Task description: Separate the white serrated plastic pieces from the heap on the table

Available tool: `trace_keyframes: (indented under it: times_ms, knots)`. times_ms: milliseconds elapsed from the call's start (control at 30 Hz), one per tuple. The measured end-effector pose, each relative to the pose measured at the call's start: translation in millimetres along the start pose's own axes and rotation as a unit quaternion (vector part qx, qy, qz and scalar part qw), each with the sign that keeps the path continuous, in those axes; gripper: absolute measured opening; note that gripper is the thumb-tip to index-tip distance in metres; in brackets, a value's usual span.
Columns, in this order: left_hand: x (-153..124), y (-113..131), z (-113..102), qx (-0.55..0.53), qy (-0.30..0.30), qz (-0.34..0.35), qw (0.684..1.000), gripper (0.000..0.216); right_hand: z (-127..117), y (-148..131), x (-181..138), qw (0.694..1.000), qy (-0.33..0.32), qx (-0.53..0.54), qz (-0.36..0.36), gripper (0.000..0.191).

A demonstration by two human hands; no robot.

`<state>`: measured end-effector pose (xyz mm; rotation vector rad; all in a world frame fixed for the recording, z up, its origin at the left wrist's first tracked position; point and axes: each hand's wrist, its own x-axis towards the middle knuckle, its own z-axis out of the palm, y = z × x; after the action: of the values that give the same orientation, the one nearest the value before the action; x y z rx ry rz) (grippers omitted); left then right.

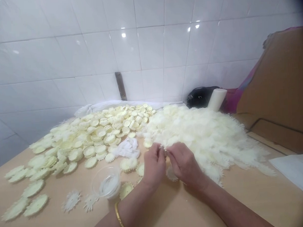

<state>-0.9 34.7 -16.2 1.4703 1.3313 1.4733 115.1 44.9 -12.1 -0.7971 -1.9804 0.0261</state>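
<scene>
Close together at the middle of the table, my left hand [153,165] and my right hand [186,164] pinch at one spot, fingertips nearly meeting. A tiny pale bit shows between them, too small to name. Just beyond my right hand spreads a heap of thin, frilly whitish pieces [194,131]. Toothed pale-yellow discs [109,123] lie piled to the left, some stacked. Beside my left forearm stands a clear plastic tub [108,184] with white contents. A crumpled white cloth [128,148] lies behind the tub. Under my hands, a pale piece [171,174] rests on the table.
Two loose white toothed pieces [72,200] lie at the front left of the wooden table [171,213]. At the back are a white roll [217,100] and a black bag-like item [201,96]. A large cardboard piece [278,88] and white sheet [296,172] are right. A tiled wall [151,50] stands behind.
</scene>
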Motion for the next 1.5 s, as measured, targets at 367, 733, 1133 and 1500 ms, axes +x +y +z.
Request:
trace_keyframes:
  times_ms: [367, 733, 1133, 1500]
  knots:
    - [-5, 9, -8, -0.168, -0.008, -0.089, 0.982, 0.022, -7, -1, 9, 0.825, -0.096, 0.440, 0.341, 0.023]
    - [-14, -4, 3, -0.094, -0.026, -0.033, 0.995, 0.020, 5, -2, -4, 0.987, -0.012, 0.024, 0.158, 0.018]
    - [-1, 9, 0, -0.419, -0.009, -0.252, 0.872, 0.016, 11, -1, -8, 0.992, -0.033, -0.117, -0.044, 0.019]
    - [7, -6, -4, -0.265, -0.086, -0.246, 0.928, 0.022, -2, 9, 1, 0.997, 0.034, -0.025, 0.066, 0.018]
